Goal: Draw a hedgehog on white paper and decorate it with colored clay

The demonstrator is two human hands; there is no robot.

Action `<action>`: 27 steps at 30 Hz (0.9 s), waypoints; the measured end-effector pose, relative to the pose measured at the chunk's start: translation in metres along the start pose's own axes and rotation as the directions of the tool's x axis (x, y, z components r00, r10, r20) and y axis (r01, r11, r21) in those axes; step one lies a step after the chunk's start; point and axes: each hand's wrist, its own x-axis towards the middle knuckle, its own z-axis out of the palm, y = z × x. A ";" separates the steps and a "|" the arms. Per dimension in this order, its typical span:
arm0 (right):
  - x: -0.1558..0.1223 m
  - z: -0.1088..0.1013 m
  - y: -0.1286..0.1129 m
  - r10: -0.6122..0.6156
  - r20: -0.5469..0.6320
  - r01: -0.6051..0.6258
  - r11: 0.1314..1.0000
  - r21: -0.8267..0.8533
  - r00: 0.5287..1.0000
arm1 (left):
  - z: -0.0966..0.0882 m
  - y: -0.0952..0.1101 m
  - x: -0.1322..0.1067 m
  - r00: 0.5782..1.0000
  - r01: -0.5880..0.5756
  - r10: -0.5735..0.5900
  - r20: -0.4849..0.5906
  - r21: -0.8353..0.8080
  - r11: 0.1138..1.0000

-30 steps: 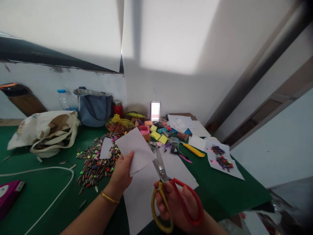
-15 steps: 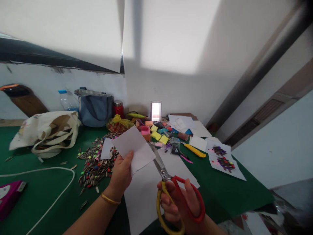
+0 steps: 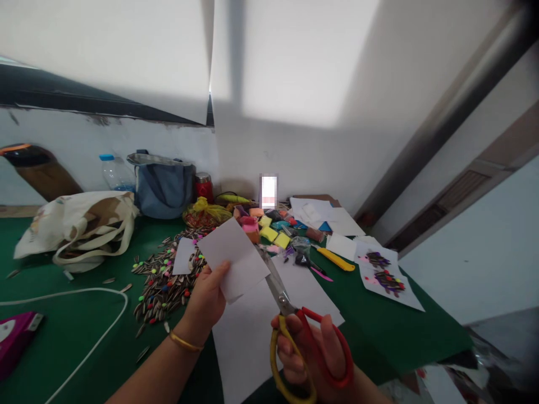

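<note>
My left hand (image 3: 208, 297) pinches a piece of white paper (image 3: 233, 258) by its lower left side, thumb on top. In my right hand (image 3: 303, 348) is a pair of scissors (image 3: 283, 303) with one red and one yellow handle, fingers through the loops. The blades are slightly apart and point up and left, at the right corner of the paper. Whether they touch the paper's edge I cannot tell. Below both hands lie larger white sheets (image 3: 244, 342) on the green table (image 3: 379, 336).
Sunflower seeds mixed with coloured pompoms (image 3: 164, 292) lie at left, near a white cable (image 3: 96, 336). Colourful clay packets (image 3: 273, 230) sit behind the paper. A yellow utility knife (image 3: 336, 258) and a decorated sheet (image 3: 389, 275) lie right. Bags (image 3: 164, 188) stand at the back.
The paper in my left hand has shifted slightly right and turned a little. The scissors have moved slightly, their blades a bit closer together.
</note>
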 end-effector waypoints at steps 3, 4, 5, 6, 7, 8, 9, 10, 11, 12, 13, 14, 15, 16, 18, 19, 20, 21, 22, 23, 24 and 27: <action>-0.001 0.002 -0.001 0.018 -0.003 -0.018 1.000 -0.001 1.000 | -0.001 -0.003 -0.001 0.998 0.061 -0.061 0.019 0.012 0.998; -0.001 0.003 -0.002 0.032 -0.005 -0.032 0.999 0.001 0.999 | -0.001 -0.004 -0.001 0.997 0.072 -0.072 0.031 0.017 0.997; 0.000 0.004 -0.002 0.040 -0.008 -0.040 0.999 0.006 0.999 | 0.000 -0.005 -0.002 0.996 0.077 -0.078 0.045 0.023 0.997; 0.001 0.005 -0.002 0.044 -0.010 -0.044 0.999 0.011 0.999 | 0.000 -0.006 -0.002 0.995 0.077 -0.079 0.060 0.029 0.997; 0.003 0.007 -0.003 0.045 -0.010 -0.045 0.999 0.017 0.999 | 0.000 -0.007 -0.002 0.994 0.078 -0.080 0.076 0.037 0.996; 0.004 0.008 -0.003 0.042 -0.007 -0.042 0.999 0.021 0.999 | 0.000 -0.008 -0.003 0.993 0.079 -0.083 0.087 0.045 0.996; 0.005 0.010 -0.004 0.034 -0.005 -0.034 0.999 0.024 0.999 | -0.001 -0.008 -0.003 0.992 0.083 -0.087 0.094 0.052 0.995; 0.006 0.011 -0.004 0.023 -0.005 -0.023 0.999 0.024 1.000 | -0.001 -0.008 -0.002 0.991 0.086 -0.092 0.100 0.059 0.995; 0.007 0.012 -0.005 0.015 -0.006 -0.015 1.000 0.022 1.000 | -0.001 -0.008 -0.002 0.990 0.088 -0.095 0.105 0.066 0.994; 0.007 0.013 -0.005 0.006 -0.009 -0.006 1.000 0.019 1.000 | -0.002 -0.008 -0.002 0.990 0.086 -0.093 0.110 0.070 0.994; 0.008 0.013 -0.006 -0.006 -0.013 0.006 1.000 0.015 1.000 | -0.002 -0.008 -0.002 0.989 0.081 -0.089 0.116 0.072 0.994; 0.008 0.013 -0.006 -0.017 -0.019 0.017 1.000 0.009 1.000 | -0.002 -0.008 -0.002 0.989 0.075 -0.083 0.120 0.073 0.994; 0.008 0.013 -0.006 -0.027 -0.024 0.027 1.000 0.003 0.999 | -0.002 -0.009 -0.002 0.990 0.071 -0.079 0.121 0.073 0.995; 0.008 0.012 -0.007 -0.034 -0.025 0.034 0.999 -0.005 0.999 | -0.002 -0.009 -0.001 0.990 0.068 -0.076 0.119 0.071 0.995; 0.009 0.009 -0.008 -0.044 -0.012 0.044 0.999 -0.021 0.999 | -0.002 -0.009 -0.001 0.991 0.069 -0.076 0.109 0.066 0.995; 0.010 0.007 -0.008 -0.049 -0.003 0.049 0.998 -0.028 0.999 | -0.002 -0.009 -0.001 0.991 0.074 -0.081 0.103 0.066 0.995; 0.010 0.005 -0.008 -0.053 0.006 0.053 0.998 -0.033 0.999 | -0.002 -0.009 -0.001 0.991 0.079 -0.086 0.102 0.067 0.995; 0.011 0.004 -0.008 -0.056 0.013 0.056 0.998 -0.038 0.998 | -0.002 -0.008 -0.001 0.991 0.084 -0.090 0.102 0.070 0.994; 0.011 0.002 -0.008 -0.059 0.018 0.060 0.997 -0.041 0.998 | -0.002 -0.008 0.000 0.990 0.087 -0.095 0.102 0.073 0.994; 0.011 0.001 -0.009 -0.061 0.025 0.062 0.997 -0.044 0.998 | -0.003 -0.008 0.000 0.990 0.090 -0.098 0.103 0.075 0.993; 0.010 0.001 -0.009 -0.059 0.035 0.061 0.997 -0.046 0.998 | -0.003 -0.008 0.001 0.990 0.090 -0.098 0.104 0.075 0.993; 0.008 0.001 -0.009 -0.034 0.029 0.036 0.999 -0.039 0.999 | -0.005 -0.008 0.001 0.990 0.087 -0.095 0.107 0.074 0.993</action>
